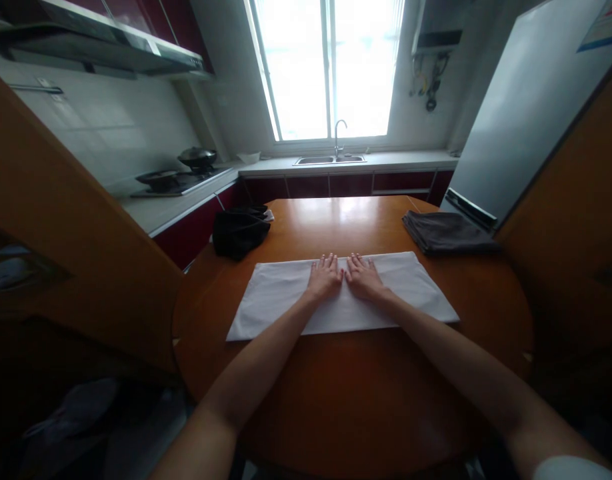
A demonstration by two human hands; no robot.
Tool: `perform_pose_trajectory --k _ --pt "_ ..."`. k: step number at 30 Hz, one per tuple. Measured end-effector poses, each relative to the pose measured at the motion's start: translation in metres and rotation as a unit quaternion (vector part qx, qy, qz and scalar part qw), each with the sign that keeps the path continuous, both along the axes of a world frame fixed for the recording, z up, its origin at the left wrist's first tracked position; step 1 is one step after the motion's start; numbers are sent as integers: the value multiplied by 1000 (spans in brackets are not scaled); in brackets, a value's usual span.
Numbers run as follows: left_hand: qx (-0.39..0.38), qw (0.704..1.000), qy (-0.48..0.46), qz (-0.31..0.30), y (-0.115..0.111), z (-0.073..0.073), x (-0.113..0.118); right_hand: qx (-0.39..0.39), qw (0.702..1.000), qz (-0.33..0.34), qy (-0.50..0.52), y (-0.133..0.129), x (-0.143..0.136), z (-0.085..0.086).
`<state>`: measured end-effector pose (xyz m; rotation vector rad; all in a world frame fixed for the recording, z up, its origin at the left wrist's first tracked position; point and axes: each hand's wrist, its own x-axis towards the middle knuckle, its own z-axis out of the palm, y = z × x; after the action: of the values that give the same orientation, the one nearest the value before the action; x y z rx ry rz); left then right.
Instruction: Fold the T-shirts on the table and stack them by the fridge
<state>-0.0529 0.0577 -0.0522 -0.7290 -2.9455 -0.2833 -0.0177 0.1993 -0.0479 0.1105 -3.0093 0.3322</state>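
Observation:
A white cloth (276, 300), folded into a wide, flat strip, lies across the middle of the wooden table (346, 393). Both palms rest on it side by side near its far edge. My left hand (326, 277) is flat with fingers stretched forward. Close beside it, my right hand (363, 277) lies flat too, fingers apart. The two thumbs almost meet; whether they touch I cannot tell. Neither hand grips the cloth.
A rumpled black cloth (240, 232) lies at the table's far left. Dark grey folded fabric (446, 232) sits at the far right, near the fridge (526, 100). Beyond the table are a counter with a sink (316, 161) and a stove with a wok (197, 157).

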Motion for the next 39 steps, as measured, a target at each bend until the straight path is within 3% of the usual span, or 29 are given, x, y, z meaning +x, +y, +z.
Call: perform_pose_trajectory --k 3,9,16,19,25,28,30,32,35,39 --pt "0 1000 -2 -7 -4 -3 0 -13 1000 -4 1 1 -1 -9" --pt "-10 1000 -2 -7 -4 0 2 -11 1000 -2 0 5 0 -8" --pt "4 996 -2 -85 -6 -2 -4 -6 1000 -27 -6 13 1 -7" --pt "-4 997 -9 -83 -6 -2 -5 0 998 -55 -17 39 4 -8" --pt "-13 997 -15 -80 -6 -1 -4 14 989 -143 -28 130 15 -14" --pt "-15 997 -12 -77 -5 0 -3 -15 982 -185 -27 153 12 -10" --pt "-13 997 -7 -76 -5 0 -2 -18 979 -204 -8 148 6 -4" --pt "-10 997 2 -75 -4 0 -1 -8 981 -192 22 125 -1 2" --pt "-15 997 15 -76 -4 -1 -1 -4 994 -92 56 73 -8 4" --pt "-26 996 20 -82 -5 -3 -2 -10 999 35 38 17 -6 -9"
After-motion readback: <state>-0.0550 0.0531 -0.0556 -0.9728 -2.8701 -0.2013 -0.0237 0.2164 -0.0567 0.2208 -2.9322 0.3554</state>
